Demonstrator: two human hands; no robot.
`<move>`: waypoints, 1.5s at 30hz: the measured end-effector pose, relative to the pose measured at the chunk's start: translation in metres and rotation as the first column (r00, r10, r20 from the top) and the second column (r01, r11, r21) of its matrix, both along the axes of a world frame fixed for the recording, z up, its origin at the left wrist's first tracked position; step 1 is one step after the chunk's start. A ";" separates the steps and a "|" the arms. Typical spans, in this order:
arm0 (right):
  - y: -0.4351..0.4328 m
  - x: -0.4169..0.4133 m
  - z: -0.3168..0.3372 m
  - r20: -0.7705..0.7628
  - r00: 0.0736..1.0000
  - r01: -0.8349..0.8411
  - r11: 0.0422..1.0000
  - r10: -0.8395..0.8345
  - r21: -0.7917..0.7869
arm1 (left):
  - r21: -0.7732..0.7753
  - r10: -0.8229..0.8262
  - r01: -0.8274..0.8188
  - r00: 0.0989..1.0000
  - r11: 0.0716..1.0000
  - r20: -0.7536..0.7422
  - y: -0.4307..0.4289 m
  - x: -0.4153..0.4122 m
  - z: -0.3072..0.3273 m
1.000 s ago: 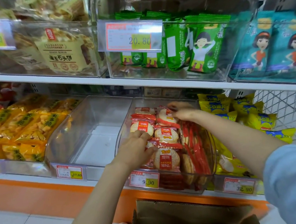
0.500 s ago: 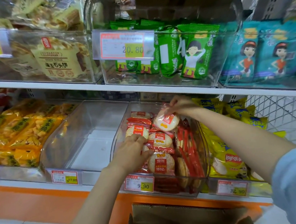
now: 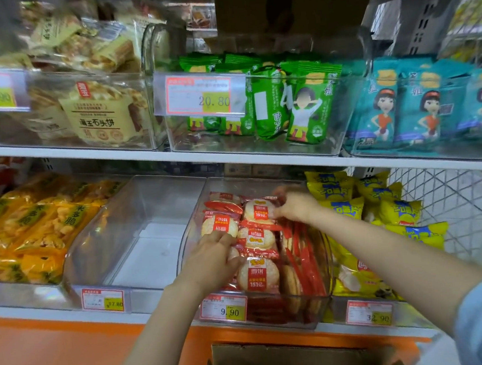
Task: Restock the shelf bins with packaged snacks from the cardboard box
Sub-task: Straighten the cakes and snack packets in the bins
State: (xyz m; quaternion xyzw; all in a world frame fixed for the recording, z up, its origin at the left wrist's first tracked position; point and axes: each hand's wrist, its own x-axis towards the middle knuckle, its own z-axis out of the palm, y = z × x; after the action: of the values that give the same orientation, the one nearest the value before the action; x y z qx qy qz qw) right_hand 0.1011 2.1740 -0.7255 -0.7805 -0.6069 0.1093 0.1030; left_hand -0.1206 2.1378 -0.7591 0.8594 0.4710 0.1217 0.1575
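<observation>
1. Arranging was the step in hand, by my judgement: you were putting the round rice-cracker packets in order inside the clear bin (image 3: pixel 191 231) on the lower shelf (image 3: pixel 152 316), not fetching new ones.
2. Your right hand (image 3: pixel 293 206) reached to the back of the bin. Its grip was pinched on the edge of the rear packet (image 3: pixel 258 210), which lay label-up on the back row.
3. Your left hand (image 3: pixel 211 255) rested on the front packets (image 3: pixel 257 275). Its grip was apart, with the fingers laid over the wrappers and closing on none that I could see.
4. The next move, I think, called for you to settle the rear packet level in its row and let go. After that you would bend to the cardboard box (image 3: pixel 295 362) under the shelf. What the box held was hidden.
5. The packets were of thin glossy film, clear with red labels, around pale flat discs. Such film probably slides easily and the crackers probably break, so a light pressure was wise.
6. The bin was of hard transparent plastic with rounded corners. The box was of brown matte cardboard with its flaps open.
</observation>
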 end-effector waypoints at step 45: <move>0.007 -0.049 -0.019 0.056 0.936 -0.352 0.914 0.348 0.205 | -0.023 -0.037 0.035 0.994 0.999 -0.098 -0.006 -0.017 0.006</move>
State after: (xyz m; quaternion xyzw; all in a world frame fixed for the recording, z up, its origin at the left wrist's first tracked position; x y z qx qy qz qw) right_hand 0.0523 2.1806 -0.7445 -0.6450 -0.7456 0.0534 0.1585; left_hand -0.1381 2.1317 -0.7528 0.8709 0.4640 0.0712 0.1454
